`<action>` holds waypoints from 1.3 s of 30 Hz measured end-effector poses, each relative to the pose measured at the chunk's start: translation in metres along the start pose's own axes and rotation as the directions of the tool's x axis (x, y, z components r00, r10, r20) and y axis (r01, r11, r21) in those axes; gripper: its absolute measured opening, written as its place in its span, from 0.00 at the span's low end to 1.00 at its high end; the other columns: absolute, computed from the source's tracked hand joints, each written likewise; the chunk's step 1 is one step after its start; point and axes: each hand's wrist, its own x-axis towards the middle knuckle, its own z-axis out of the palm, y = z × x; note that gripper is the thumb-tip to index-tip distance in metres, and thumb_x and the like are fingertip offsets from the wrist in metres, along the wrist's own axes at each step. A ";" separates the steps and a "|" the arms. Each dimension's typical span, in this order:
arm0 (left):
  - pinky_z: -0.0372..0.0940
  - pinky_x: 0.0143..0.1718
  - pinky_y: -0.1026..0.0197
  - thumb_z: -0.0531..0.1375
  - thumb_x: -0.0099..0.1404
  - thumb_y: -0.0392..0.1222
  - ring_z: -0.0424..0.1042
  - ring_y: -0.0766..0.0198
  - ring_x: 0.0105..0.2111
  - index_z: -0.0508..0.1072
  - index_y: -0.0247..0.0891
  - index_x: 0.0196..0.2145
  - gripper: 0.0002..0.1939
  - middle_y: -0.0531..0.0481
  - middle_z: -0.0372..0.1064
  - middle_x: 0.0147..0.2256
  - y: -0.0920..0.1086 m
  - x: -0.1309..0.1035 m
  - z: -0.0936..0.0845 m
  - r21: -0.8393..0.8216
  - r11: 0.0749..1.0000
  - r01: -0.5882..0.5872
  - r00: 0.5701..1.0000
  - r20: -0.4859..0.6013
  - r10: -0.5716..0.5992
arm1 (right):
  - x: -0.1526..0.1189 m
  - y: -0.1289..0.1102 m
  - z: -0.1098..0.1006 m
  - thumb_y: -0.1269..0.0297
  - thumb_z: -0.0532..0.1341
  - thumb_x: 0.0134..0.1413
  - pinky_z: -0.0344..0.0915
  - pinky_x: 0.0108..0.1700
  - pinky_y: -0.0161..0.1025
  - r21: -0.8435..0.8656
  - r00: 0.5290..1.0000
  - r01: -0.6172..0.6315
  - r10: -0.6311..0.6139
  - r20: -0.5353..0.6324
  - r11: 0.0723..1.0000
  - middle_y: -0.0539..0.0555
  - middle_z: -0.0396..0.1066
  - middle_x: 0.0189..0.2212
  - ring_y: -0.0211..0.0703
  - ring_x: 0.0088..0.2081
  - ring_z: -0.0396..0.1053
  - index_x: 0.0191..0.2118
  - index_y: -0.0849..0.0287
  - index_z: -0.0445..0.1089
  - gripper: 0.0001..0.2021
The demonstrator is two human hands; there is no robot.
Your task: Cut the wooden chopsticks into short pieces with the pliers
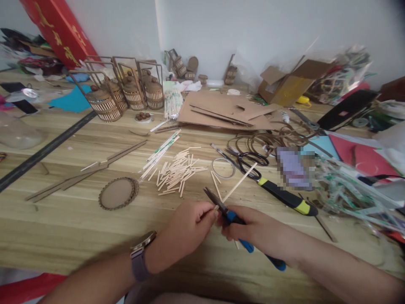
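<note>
My left hand, with a watch on its wrist, is closed in a pinch on a thin wooden stick. The stick slants up to the right past the jaws of a pair of pliers. These pliers have pointed dark jaws and blue-and-black handles, and my right hand is wrapped round them. Their tips look slightly apart. Just beyond my hands lies a loose pile of short cut sticks. Longer sticks, some in paper wrappers, rest behind it.
Left of the pile are round cardboard discs and brown strips. On the right lie black scissors, a utility knife and coiled strips. Flat cardboard and several small stick-sided buckets stand farther back.
</note>
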 end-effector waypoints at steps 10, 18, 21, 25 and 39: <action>0.47 0.26 0.64 0.49 0.69 0.43 0.57 0.68 0.23 0.66 0.37 0.26 0.16 0.56 0.62 0.22 0.002 -0.002 0.001 0.069 0.997 -0.045 0.998 -0.036 0.047 | -0.004 -0.002 -0.001 0.68 0.55 0.41 0.57 0.27 0.33 -0.091 0.997 0.071 -0.074 -0.021 0.993 0.47 0.61 0.23 0.38 0.27 0.59 0.30 0.57 0.66 0.07; 0.47 0.26 0.64 0.48 0.70 0.45 0.59 0.68 0.24 0.65 0.37 0.26 0.17 0.55 0.62 0.23 0.001 -0.001 0.001 0.087 0.995 -0.045 0.997 -0.058 0.050 | -0.001 -0.002 0.002 0.67 0.54 0.45 0.53 0.26 0.34 -0.173 0.990 0.118 -0.129 -0.051 0.978 0.45 0.56 0.21 0.37 0.24 0.53 0.28 0.56 0.62 0.01; 0.48 0.27 0.64 0.48 0.70 0.45 0.60 0.67 0.25 0.66 0.37 0.27 0.16 0.54 0.64 0.24 0.002 -0.002 0.002 0.114 0.993 -0.041 0.996 -0.077 0.050 | 0.000 -0.001 0.004 0.67 0.55 0.48 0.51 0.25 0.34 -0.180 0.989 0.121 -0.135 -0.066 0.976 0.44 0.54 0.20 0.36 0.23 0.51 0.27 0.57 0.62 0.02; 0.50 0.28 0.64 0.48 0.70 0.44 0.62 0.66 0.26 0.67 0.37 0.28 0.16 0.53 0.67 0.25 0.002 -0.003 0.003 0.139 0.990 -0.035 0.994 -0.094 0.048 | 0.004 -0.003 0.003 0.68 0.55 0.49 0.53 0.26 0.34 -0.223 0.975 0.179 -0.203 -0.088 0.958 0.45 0.56 0.21 0.37 0.24 0.53 0.26 0.57 0.62 0.04; 0.54 0.27 0.63 0.47 0.70 0.46 0.64 0.65 0.24 0.68 0.38 0.27 0.18 0.55 0.63 0.20 -0.004 0.007 -0.014 0.161 0.986 0.045 0.975 -0.220 -0.009 | -0.003 -0.006 -0.018 0.61 0.54 0.59 0.64 0.38 0.42 -0.614 0.671 0.305 -0.621 -0.404 0.728 0.57 0.72 0.35 0.48 0.38 0.69 0.35 0.55 0.64 0.06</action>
